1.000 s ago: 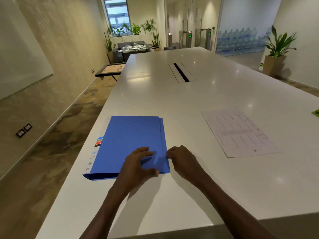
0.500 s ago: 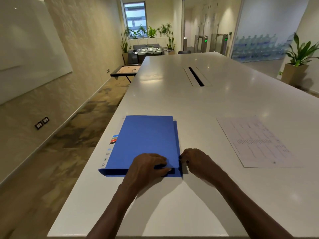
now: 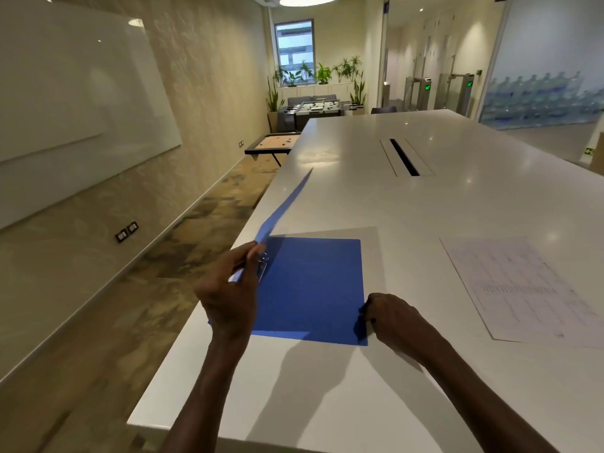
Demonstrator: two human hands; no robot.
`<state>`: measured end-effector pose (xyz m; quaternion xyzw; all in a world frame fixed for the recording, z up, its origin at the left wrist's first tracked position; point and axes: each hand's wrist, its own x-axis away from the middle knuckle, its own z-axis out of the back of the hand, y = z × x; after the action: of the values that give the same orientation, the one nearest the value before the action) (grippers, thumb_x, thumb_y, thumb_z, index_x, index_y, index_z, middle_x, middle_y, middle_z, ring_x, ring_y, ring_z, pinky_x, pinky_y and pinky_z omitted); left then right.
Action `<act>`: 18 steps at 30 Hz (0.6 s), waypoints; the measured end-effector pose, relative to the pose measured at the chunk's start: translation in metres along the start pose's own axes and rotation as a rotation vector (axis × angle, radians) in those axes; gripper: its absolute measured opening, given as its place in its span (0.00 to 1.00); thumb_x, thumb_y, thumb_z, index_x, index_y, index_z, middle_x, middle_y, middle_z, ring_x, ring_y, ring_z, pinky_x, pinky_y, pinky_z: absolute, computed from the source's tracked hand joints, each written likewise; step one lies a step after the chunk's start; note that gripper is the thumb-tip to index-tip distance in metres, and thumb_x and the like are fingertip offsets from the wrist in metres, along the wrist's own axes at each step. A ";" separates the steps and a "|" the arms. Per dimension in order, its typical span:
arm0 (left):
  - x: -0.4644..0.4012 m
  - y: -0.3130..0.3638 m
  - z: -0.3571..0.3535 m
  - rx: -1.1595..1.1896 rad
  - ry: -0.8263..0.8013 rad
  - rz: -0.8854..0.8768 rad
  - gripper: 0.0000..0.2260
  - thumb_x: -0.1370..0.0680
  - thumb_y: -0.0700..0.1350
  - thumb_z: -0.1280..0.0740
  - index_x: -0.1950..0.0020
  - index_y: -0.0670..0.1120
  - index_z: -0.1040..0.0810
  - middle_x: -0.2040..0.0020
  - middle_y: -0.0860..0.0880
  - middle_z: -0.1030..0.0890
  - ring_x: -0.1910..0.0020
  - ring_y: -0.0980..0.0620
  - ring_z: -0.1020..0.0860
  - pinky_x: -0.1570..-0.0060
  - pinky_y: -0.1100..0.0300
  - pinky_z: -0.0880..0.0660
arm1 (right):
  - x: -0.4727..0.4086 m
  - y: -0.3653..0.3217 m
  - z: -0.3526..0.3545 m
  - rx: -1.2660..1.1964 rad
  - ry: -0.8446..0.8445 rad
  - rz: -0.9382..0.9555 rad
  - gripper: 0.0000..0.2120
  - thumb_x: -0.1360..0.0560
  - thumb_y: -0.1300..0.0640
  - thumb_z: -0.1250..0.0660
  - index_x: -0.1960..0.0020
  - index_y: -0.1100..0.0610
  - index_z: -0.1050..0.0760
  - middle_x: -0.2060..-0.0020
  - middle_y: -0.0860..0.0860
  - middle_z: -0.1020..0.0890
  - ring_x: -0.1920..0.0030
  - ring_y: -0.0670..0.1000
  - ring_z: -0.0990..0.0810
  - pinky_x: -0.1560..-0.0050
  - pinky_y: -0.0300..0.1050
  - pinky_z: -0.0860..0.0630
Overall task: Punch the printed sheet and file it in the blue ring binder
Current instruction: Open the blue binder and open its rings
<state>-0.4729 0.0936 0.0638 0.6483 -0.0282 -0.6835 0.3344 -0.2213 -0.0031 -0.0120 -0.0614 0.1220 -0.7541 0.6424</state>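
We see the blue binder [image 3: 310,289] lying open near the table's [image 3: 376,403] left edge, its back board flat on the white top. Its front cover [image 3: 282,204] stands lifted, seen almost edge-on, a thin blue strip running toward 1 o'clock. The left hand [image 3: 228,295] grips that cover at its near end, fingers curled round the edge. Just beside those fingers, toward 3 o'clock, a bit of the metal ring mechanism [image 3: 263,264] shows; how its rings stand we cannot tell.

The right hand [image 3: 389,317] sits at the board's near right corner, at about 4 o'clock from the binder's middle, with curled fingers pinching the board's edge.

The printed sheet [image 3: 523,289] lies flat on the table at 3 o'clock from the binder, apart from it, with rows of small print too blurred to read.

Farther up the table, at about 1 o'clock, a dark cable slot [image 3: 404,156] cuts the surface. On the wall at 10 o'clock hangs a whiteboard [image 3: 75,93].
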 end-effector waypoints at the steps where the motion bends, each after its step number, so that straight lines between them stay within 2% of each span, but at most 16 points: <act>1: -0.003 -0.003 0.003 -0.008 0.032 0.034 0.09 0.25 0.42 0.27 0.51 0.36 0.16 0.57 0.44 0.15 0.60 0.54 0.18 0.57 0.73 0.25 | 0.002 0.001 -0.001 0.021 0.033 0.017 0.06 0.26 0.62 0.35 0.53 0.56 0.20 0.59 0.47 0.25 0.61 0.48 0.24 0.70 0.33 0.38; 4: -0.007 -0.015 0.012 0.008 0.124 0.145 0.09 0.23 0.43 0.28 0.51 0.37 0.16 0.59 0.44 0.15 0.63 0.52 0.19 0.61 0.70 0.26 | 0.003 0.005 -0.008 0.051 0.081 0.065 0.10 0.24 0.64 0.41 0.53 0.58 0.21 0.59 0.48 0.23 0.63 0.48 0.28 0.70 0.35 0.36; 7: -0.008 -0.028 0.019 0.058 0.214 0.296 0.12 0.23 0.47 0.30 0.51 0.38 0.16 0.60 0.45 0.16 0.66 0.52 0.21 0.64 0.70 0.27 | 0.003 0.005 -0.008 0.073 0.096 0.068 0.10 0.25 0.63 0.42 0.56 0.58 0.22 0.61 0.47 0.25 0.62 0.49 0.28 0.70 0.39 0.35; 9: -0.005 -0.039 0.023 0.074 0.263 0.394 0.13 0.22 0.49 0.31 0.51 0.38 0.16 0.59 0.43 0.16 0.64 0.51 0.20 0.64 0.72 0.27 | 0.004 0.004 -0.009 0.064 0.102 0.045 0.08 0.25 0.64 0.42 0.58 0.59 0.24 0.62 0.48 0.25 0.61 0.51 0.26 0.69 0.42 0.34; 11: -0.001 -0.052 0.026 0.077 0.312 0.474 0.14 0.22 0.49 0.31 0.50 0.39 0.17 0.57 0.43 0.15 0.60 0.49 0.19 0.62 0.71 0.25 | 0.004 0.004 -0.010 0.050 0.102 0.027 0.08 0.25 0.63 0.41 0.60 0.60 0.25 0.62 0.50 0.23 0.61 0.52 0.24 0.67 0.46 0.30; 15: 0.009 -0.073 0.031 0.086 0.401 0.633 0.11 0.23 0.45 0.31 0.45 0.40 0.17 0.51 0.44 0.15 0.54 0.46 0.17 0.53 0.59 0.20 | 0.000 0.005 -0.010 0.039 0.075 0.047 0.08 0.25 0.63 0.40 0.59 0.60 0.23 0.64 0.48 0.26 0.64 0.51 0.26 0.63 0.50 0.24; 18: 0.016 -0.082 0.032 0.052 0.409 0.680 0.12 0.23 0.41 0.31 0.41 0.40 0.18 0.47 0.44 0.16 0.51 0.47 0.17 0.48 0.52 0.20 | 0.000 0.007 -0.011 0.050 0.073 0.059 0.08 0.25 0.62 0.40 0.58 0.59 0.23 0.62 0.50 0.23 0.62 0.52 0.24 0.62 0.50 0.23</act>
<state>-0.5355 0.1369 0.0159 0.7328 -0.1915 -0.3896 0.5239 -0.2174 -0.0027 -0.0248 -0.0140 0.1282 -0.7395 0.6607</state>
